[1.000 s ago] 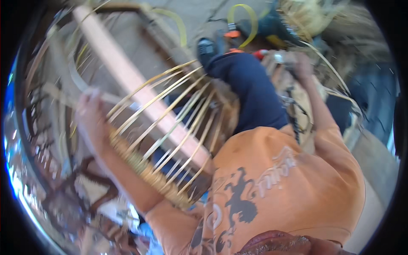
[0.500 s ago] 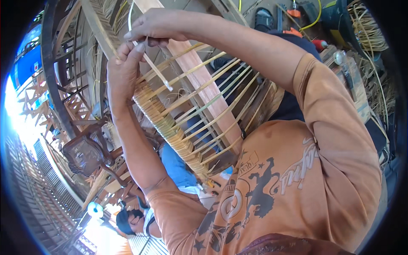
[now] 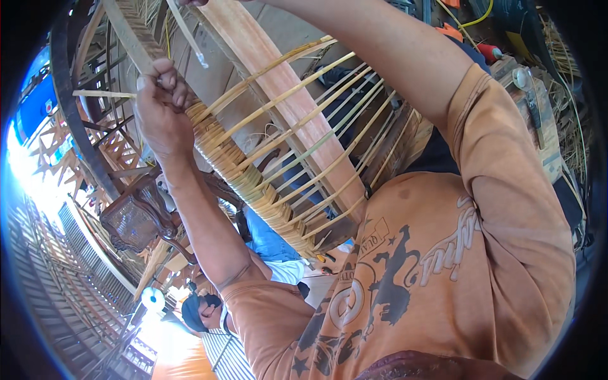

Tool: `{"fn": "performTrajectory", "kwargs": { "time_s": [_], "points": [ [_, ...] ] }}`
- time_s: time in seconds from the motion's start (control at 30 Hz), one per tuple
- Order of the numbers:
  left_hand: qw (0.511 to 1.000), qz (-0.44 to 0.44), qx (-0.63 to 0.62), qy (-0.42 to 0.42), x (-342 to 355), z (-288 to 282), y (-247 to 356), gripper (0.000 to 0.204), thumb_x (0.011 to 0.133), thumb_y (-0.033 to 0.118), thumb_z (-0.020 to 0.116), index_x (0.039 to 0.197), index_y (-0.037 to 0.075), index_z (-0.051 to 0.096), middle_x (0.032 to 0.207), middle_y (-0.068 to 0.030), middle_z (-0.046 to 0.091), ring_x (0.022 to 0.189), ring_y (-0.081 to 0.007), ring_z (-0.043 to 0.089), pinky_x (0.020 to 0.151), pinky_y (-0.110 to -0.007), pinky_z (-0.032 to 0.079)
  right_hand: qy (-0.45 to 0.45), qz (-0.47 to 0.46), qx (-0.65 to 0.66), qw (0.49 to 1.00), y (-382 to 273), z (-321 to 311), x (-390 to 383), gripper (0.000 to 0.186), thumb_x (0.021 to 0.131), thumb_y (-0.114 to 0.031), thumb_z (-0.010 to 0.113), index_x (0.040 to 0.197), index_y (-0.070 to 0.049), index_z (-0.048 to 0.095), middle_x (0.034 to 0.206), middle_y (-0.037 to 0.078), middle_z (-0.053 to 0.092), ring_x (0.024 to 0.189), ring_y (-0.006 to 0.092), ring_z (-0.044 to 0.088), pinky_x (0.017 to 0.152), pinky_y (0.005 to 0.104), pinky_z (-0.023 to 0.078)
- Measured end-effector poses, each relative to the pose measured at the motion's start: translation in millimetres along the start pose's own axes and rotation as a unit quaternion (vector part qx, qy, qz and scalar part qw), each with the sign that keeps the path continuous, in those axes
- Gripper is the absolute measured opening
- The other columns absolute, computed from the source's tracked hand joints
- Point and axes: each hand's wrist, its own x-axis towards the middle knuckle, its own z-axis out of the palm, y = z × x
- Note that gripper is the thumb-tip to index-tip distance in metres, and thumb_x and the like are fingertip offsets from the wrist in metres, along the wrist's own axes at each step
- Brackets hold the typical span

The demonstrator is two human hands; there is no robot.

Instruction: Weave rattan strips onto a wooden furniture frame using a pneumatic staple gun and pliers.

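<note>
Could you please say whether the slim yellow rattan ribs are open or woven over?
Mostly open: a pinkish wooden plank shows between the ribs; tight yellow rattan weaving covers their left ends.

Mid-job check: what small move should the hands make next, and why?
Probably hold the left hand steady and lower the right hand toward it: the left fingers are curled at the upper end of the wrapped rim, a pale strip hangs nearby with its lower end loose, and the right hand is mostly cut off by the picture's top edge.
</note>
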Motion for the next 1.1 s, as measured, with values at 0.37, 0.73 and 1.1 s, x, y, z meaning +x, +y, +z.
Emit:
{"fn": "performTrajectory", "kwargs": {
  "time_s": [0.37,0.73,1.1],
  "points": [
    [0.92,0.198,0.283,0.183,-21,53,-42,0.02,0.093,0.017,0.046,0.086,0.002,0.058,0.07,-0.0148,0.054,0.064,-0.0335,0.054,0.062,-0.04,0.044,-0.003,0.256,0.271,0.928,13,33,-19,0.012,0.085,-0.011,0.06,0.092,-0.002,0.055,0.067,0.004,0.058,0.049,0.0115,0.056,0.041,0.0227,0.049],
    [0.923,0.262,0.208,0.19,-24,66,-63,0.028,0.097,0.02,0.041,0.079,0.003,0.053,0.07,-0.0075,0.052,0.063,-0.0188,0.049,0.062,-0.031,0.042,-0.053,0.271,0.234,0.932,11,41,-34,0.016,0.084,-0.004,0.063,0.098,-0.002,0.055,0.067,0.004,0.06,0.051,0.0107,0.058,0.045,0.023,0.05],
    [0.944,0.238,0.16,0.164,-23,64,-62,0.016,0.094,0.018,0.047,0.087,0.004,0.053,0.076,-0.0117,0.054,0.069,-0.0287,0.053,0.064,-0.036,0.044,-0.056,0.29,0.224,0.929,9,52,-47,0.013,0.085,-0.011,0.063,0.093,-0.005,0.055,0.063,0.002,0.059,0.048,0.0084,0.057,0.042,0.0197,0.047]
  ]
}}
